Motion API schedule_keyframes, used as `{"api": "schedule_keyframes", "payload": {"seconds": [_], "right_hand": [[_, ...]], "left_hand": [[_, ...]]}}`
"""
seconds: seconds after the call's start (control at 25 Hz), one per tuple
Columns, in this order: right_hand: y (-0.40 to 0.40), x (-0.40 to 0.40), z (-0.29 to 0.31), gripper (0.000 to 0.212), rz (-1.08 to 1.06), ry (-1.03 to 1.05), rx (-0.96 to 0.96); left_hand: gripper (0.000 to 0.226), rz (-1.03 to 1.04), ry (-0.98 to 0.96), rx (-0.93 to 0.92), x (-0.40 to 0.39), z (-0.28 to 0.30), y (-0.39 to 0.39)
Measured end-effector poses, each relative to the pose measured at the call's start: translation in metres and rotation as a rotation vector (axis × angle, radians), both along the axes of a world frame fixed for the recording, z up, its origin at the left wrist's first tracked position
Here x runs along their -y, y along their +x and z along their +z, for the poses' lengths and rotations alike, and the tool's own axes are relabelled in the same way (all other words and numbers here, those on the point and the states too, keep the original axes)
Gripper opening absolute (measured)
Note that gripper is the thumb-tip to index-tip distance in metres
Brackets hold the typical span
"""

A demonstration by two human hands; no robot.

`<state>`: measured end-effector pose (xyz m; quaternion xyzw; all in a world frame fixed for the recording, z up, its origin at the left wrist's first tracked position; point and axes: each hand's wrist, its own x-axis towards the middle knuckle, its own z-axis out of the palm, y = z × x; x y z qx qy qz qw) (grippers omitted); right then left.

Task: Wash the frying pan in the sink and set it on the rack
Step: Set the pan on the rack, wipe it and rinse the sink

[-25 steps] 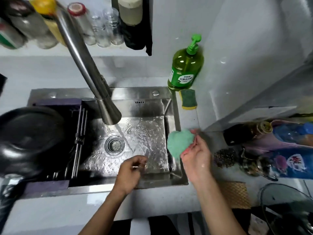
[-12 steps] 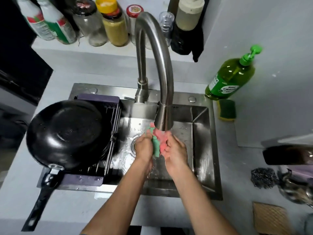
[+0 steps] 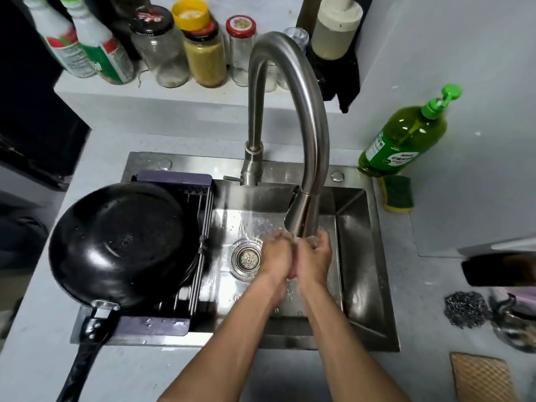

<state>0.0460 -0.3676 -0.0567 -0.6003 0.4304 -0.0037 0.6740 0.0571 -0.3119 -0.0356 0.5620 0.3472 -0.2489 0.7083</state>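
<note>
Upside-down, frying pan [image 3: 121,248] (on rack [image 3: 174,181])

My left hand [image 3: 277,253] and right hand [image 3: 314,253] are bare, with no rings or gloves that I can see. My forearms are bare too, from the wrists to the bottom edge of view, with no sleeve, watch or band. Both hands are wet, and water runs off them just below the faucet [image 3: 301,134] spout. My fingernails are too blurred to tell.
</note>
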Motion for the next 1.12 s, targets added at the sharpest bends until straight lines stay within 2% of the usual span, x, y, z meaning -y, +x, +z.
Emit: {"api": "schedule_keyframes", "payload": {"seconds": [0.08,0.16,0.2,0.28,0.4,0.44,0.52,0.6,0.68,0.76,0.84,0.92,1.0,1.04,1.12], "right_hand": [[0.002,-0.008,-0.005,0.013,-0.039,0.018,-0.051],[0.004,-0.017,-0.010,0.013,-0.017,0.008,-0.062],[0.007,-0.016,-0.011,0.016,-0.028,-0.001,-0.042],[0.015,-0.012,0.001,0.027,-0.089,0.051,0.011],[0.013,-0.009,0.012,0.027,-0.001,-0.014,0.034],[0.012,-0.009,0.015,0.024,0.022,-0.054,0.075],[0.008,-0.004,0.015,0.025,0.035,-0.135,0.181],[0.007,-0.002,0.014,0.021,0.131,-0.211,0.270],[0.010,0.001,0.010,0.022,0.266,-0.268,0.238],[0.014,0.008,0.009,0.012,0.160,-0.274,0.164],[0.014,0.015,0.010,0.024,0.093,-0.205,0.181],[0.014,0.013,0.013,0.051,0.109,-0.111,0.235],[0.008,0.011,0.009,0.072,0.170,-0.058,0.169],[0.005,0.012,0.008,0.072,0.184,0.019,0.109],[0.002,0.014,0.012,0.055,0.112,0.278,-0.023]], "left_hand": [[0.020,-0.077,0.200,0.093,0.004,-0.004,0.013],[0.020,-0.092,0.302,0.066,-0.001,-0.012,0.026],[0.017,-0.167,0.321,0.046,-0.002,-0.011,0.027],[0.008,-0.275,0.232,0.036,0.001,-0.009,0.020],[0.021,-0.191,-0.062,0.017,0.000,-0.001,0.011],[0.019,-0.170,-0.090,0.042,0.002,0.000,0.010],[0.013,-0.149,-0.018,0.127,0.007,0.004,0.009],[0.017,-0.037,-0.005,0.184,0.012,0.010,0.006],[0.021,0.063,-0.114,0.131,0.015,0.013,0.002],[0.023,0.068,-0.281,0.024,0.020,0.018,-0.001],[0.030,0.075,-0.361,-0.016,0.027,0.022,-0.002],[0.021,0.134,-0.248,0.010,0.032,0.013,0.000],[0.014,0.172,-0.203,0.021,0.033,0.006,0.002],[0.016,0.149,-0.190,0.027,0.032,0.002,0.004],[0.010,0.060,0.040,0.060,0.029,-0.003,0.006]]}}
